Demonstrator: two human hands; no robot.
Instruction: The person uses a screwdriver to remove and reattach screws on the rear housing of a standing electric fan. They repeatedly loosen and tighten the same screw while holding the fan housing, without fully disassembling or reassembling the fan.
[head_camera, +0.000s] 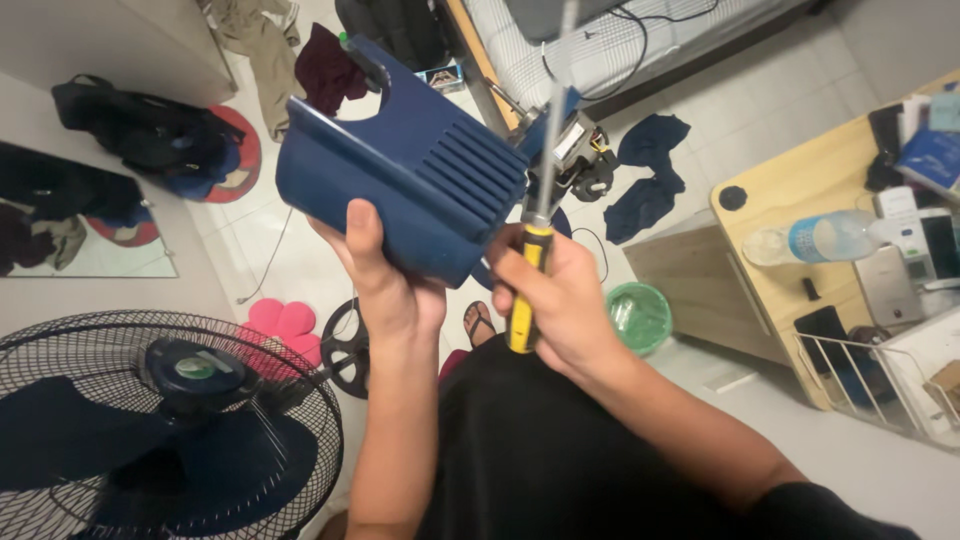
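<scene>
Two hands: both are raised in front of the person's body, over a tiled floor, each gripping something.
Fan head (160, 420): largest thing in view, lower left; dark blue blades behind a black wire grille, well apart from both hands.
Wooden desk (790, 200): at the right, carrying a lying plastic bottle (815, 238) and several flat devices; a white wire rack (880, 385) sits at its near corner.
Blue housing (410, 170): a dark blue plastic cover with a row of vent slots on its right face and a curved cut-out at its top edge. It is held up in the air, tilted, above and between the two hands, with its lower edge resting in the left palm.
Left hand (385, 280): clasped on the bottom of the blue housing from below, thumb pressed up against the near face.
Right hand (560, 300): fist wrapped around the screwdriver's handle, just beside the housing's lower right corner and close to the left hand.
Screwdriver (528, 290): yellow and black handle in the right fist; its long metal shaft runs upward along the slotted right side of the housing, blurred near the top.
Motor (580, 150): a bare metal unit on the floor behind the housing, partly hidden by it.
Green bowl (638, 315): small round dish on the floor, right of the right hand.
</scene>
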